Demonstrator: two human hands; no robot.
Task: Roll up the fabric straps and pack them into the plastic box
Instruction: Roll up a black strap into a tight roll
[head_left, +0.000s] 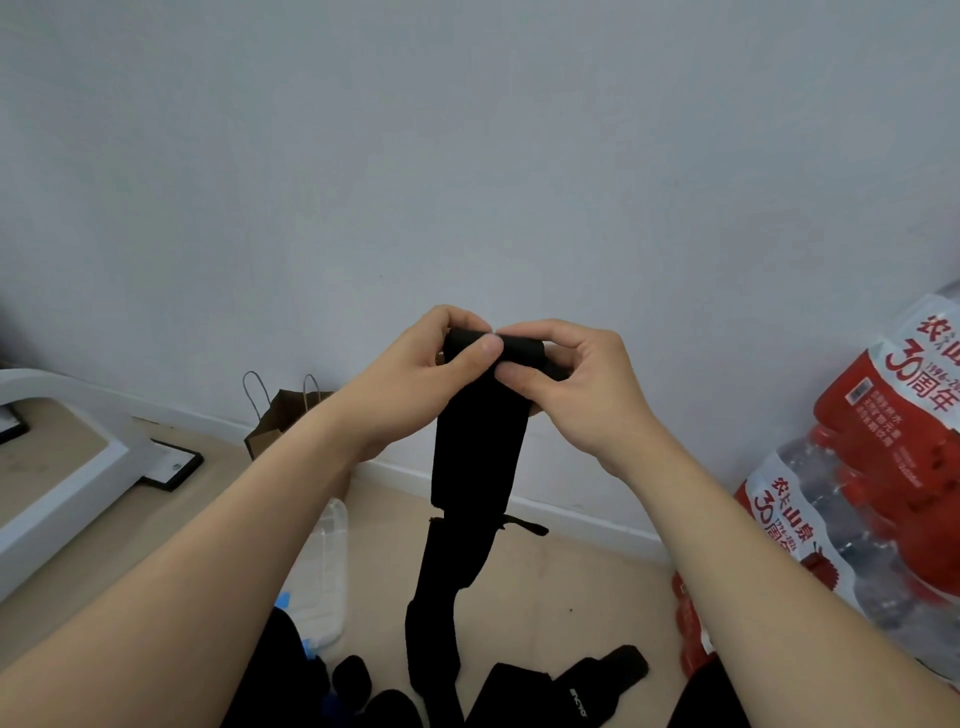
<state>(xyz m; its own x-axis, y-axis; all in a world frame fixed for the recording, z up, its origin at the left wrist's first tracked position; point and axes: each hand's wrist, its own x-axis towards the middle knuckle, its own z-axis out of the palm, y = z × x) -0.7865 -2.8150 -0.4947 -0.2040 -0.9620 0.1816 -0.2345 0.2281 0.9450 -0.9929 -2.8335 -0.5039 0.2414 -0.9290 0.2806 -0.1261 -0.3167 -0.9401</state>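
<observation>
A long black fabric strap (475, 457) hangs in front of me, its top end turned into a small roll. My left hand (415, 379) pinches the left part of that roll with thumb and fingers. My right hand (576, 384) pinches the right part. The strap's tail drops down to the floor. A clear plastic box (327, 577) lies on the floor under my left forearm, partly hidden by it. More black straps (566, 686) lie on the floor at the bottom of the view.
A brown paper bag (280, 415) stands against the white wall behind my left hand. Shrink-wrapped packs of water bottles (872, 493) with red labels are stacked at the right. A white furniture frame (67, 467) stands at the left.
</observation>
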